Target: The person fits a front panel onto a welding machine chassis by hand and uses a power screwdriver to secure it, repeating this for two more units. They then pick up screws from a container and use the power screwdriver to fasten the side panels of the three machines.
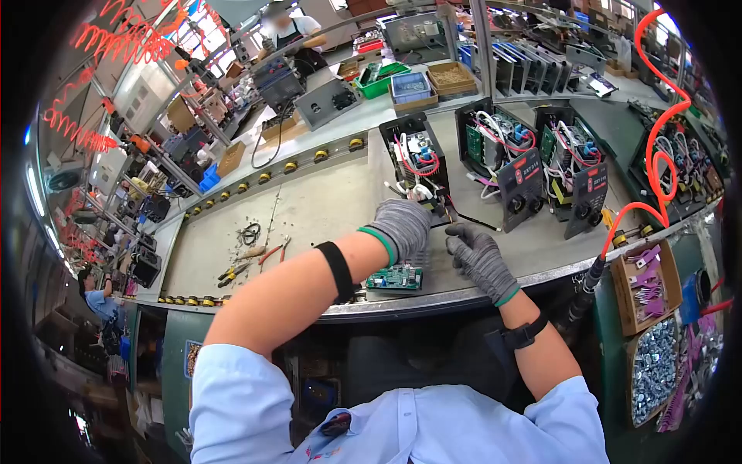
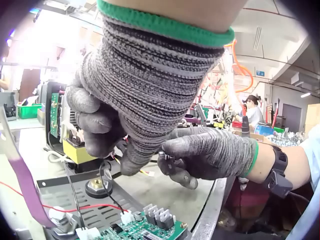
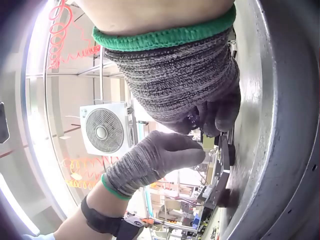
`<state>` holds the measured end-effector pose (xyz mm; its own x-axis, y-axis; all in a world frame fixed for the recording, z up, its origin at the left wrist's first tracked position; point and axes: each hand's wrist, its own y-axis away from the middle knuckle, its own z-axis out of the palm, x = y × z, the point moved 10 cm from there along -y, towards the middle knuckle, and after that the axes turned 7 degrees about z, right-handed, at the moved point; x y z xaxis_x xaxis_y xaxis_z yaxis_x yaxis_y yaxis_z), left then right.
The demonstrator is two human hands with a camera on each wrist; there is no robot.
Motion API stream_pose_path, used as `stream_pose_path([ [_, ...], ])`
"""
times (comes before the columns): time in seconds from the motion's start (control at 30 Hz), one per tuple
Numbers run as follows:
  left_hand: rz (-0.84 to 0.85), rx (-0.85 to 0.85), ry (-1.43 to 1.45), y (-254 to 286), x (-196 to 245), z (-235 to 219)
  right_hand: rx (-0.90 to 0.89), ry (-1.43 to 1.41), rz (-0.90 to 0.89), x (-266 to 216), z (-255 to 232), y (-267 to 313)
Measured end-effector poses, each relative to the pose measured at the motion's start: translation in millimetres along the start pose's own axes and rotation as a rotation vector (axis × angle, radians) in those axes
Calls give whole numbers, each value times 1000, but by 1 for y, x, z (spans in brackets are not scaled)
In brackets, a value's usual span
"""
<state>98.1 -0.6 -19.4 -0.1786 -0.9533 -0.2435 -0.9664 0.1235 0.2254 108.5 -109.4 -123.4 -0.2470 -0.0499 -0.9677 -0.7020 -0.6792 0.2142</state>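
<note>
A small dark part (image 2: 164,157) is pinched by the right hand (image 1: 483,263). Near the wired unit (image 1: 418,158), the left hand (image 1: 403,226) is seen with fingers curled; their grip cannot be determined.

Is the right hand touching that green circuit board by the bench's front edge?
Apart. The head view shows bare bench between the right hand and the green circuit board.
</note>
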Motion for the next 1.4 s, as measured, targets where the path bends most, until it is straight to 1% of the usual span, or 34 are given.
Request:
stream_pose_path([
  [0.07, -17, -85, 40, -5, -3, 18, 124, 72, -69, -12, -3, 5],
  [0.1, -7, -106, 39, 1, 0, 23, 127, 55, -53, -11, 1, 15],
  [0.17, 132, 33, 54, 0, 10, 15, 92, -23, -72, -17, -4, 21],
  [0.2, 137, 32, 52, 4, 9, 9, 96, -25, -72, -16, -7, 21],
  [0.27, 79, 4, 84, 10, 4, 0, 81, -99, -82, -13, -10, 22],
  [0.3, 80, 4, 83, 11, 4, -1, 82, -100, -83, -12, -10, 20],
  [0.37, 52, -55, 45, 14, 2, 1, 82, -111, -87, -10, -9, 17],
  [0.4, 51, -54, 44, 11, 1, 3, 81, -111, -89, -10, -8, 17],
  [0.47, 103, -186, -53, 6, 6, 23, 118, -110, -95, -9, -8, 19],
  [0.5, 107, -188, -51, 5, 7, 24, 122, -110, -91, -8, -9, 20],
  [0.6, 126, -145, 9, 8, 5, 15, 122, -148, -65, -8, -12, 19],
  [0.67, 287, -51, 236, 21, 22, -5, 61, -226, -65, -9, -8, 15],
  [0.7, 287, -55, 238, 23, 21, -2, 59, -228, -63, -11, -7, 13],
  [0.77, 357, 20, 312, 30, 26, -3, 4, -177, -45, -14, 4, 8],
  [0.9, 289, -8, 284, 34, 27, -3, -88, -99, 4, -12, 18, 4],
  [0.97, 223, -19, 204, 36, 25, -7, -112, -68, 74, -1, 21, 3],
  [1.07, 215, -32, 122, 33, 21, 2, -143, -145, 78, -6, 26, 9],
  [1.2, 221, -44, 73, 33, 25, 0, -112, -162, 77, -11, 25, 15],
  [1.3, 198, -59, 33, 31, 25, 2, -111, -95, 83, -13, 26, 17],
  [1.37, 199, -41, 49, 32, 26, 1, -112, 88, 20, -15, 29, 15],
  [1.4, 197, -40, 50, 36, 26, -2, -112, 91, 20, -19, 28, 16],
])
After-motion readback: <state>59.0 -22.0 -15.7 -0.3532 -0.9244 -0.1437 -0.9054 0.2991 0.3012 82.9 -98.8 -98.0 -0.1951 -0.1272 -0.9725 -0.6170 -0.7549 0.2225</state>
